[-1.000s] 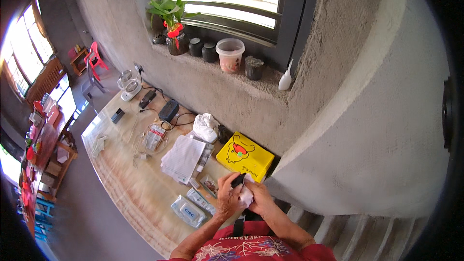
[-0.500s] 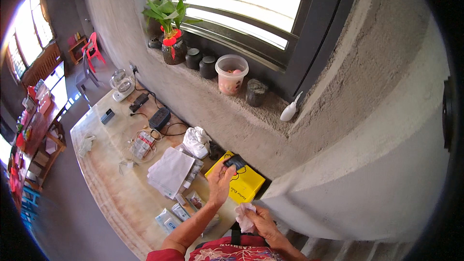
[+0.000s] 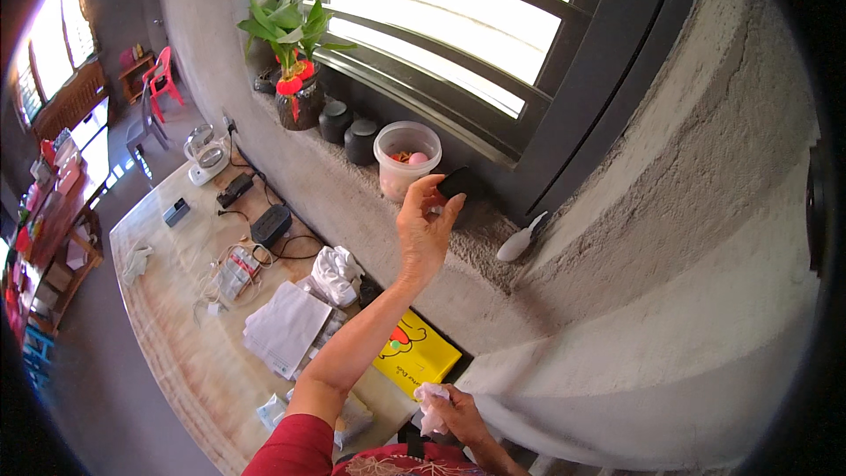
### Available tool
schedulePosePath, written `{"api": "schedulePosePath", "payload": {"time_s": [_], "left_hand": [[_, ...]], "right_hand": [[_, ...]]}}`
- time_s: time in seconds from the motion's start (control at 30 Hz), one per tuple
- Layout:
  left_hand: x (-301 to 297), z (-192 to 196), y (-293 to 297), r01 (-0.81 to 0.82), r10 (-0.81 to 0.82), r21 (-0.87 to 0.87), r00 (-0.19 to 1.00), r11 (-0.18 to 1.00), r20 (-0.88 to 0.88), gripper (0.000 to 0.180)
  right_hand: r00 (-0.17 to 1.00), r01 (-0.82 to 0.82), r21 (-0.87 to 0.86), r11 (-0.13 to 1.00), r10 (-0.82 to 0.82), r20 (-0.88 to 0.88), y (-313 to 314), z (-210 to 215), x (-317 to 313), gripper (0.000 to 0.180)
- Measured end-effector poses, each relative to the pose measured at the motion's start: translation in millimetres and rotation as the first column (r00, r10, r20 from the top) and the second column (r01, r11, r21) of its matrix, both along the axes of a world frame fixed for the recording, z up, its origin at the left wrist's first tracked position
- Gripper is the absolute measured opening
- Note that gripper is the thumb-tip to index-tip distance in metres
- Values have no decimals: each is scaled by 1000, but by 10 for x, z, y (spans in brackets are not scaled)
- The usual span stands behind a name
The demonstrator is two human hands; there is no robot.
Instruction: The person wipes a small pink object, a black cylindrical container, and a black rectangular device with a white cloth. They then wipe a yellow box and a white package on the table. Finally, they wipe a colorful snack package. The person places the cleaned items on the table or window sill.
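Observation:
My left hand (image 3: 423, 238) is raised to the windowsill, its fingers closed on a small black object (image 3: 462, 182) with rounded edges, whose exact kind I cannot make out. It is just right of a clear plastic tub (image 3: 407, 143) holding pink and orange things. Low in front of me, my right hand (image 3: 460, 414) grips a crumpled pale pink cloth or tissue (image 3: 432, 407). Between the two hands lies a yellow bag (image 3: 423, 357) with a cartoon print, partly covered by my left forearm.
Along the sill stand dark jars (image 3: 360, 141), a potted plant (image 3: 295, 31) with red decorations and a white squeeze bottle (image 3: 520, 242). The marble-patterned table (image 3: 167, 317) carries papers (image 3: 286, 326), white cloth (image 3: 335, 275), cables and a black power block (image 3: 270, 225).
My left hand has lifted from the yellow bag up to the sill, carrying the dark object. My right hand keeps the pale cloth near my body. The view has shifted slightly.

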State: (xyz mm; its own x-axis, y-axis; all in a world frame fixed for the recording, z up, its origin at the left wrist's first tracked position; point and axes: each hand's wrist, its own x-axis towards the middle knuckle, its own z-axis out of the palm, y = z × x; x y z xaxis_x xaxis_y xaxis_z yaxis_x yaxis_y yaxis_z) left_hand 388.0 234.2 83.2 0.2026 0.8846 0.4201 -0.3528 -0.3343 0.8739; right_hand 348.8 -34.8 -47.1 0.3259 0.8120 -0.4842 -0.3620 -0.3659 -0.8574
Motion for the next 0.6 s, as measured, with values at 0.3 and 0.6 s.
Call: {"api": "schedulePosePath", "payload": {"time_s": [0.3, 0.6], "left_hand": [[161, -23, 115, -175, 233, 295, 957, 939, -173, 34], [129, -48, 79, -198, 287, 273, 896, 941, -340, 42]], "right_hand": [[998, -14, -15, 1000, 15, 68, 24, -125, 118, 29], [994, -101, -58, 993, 103, 30, 72, -203, 145, 33]]}}
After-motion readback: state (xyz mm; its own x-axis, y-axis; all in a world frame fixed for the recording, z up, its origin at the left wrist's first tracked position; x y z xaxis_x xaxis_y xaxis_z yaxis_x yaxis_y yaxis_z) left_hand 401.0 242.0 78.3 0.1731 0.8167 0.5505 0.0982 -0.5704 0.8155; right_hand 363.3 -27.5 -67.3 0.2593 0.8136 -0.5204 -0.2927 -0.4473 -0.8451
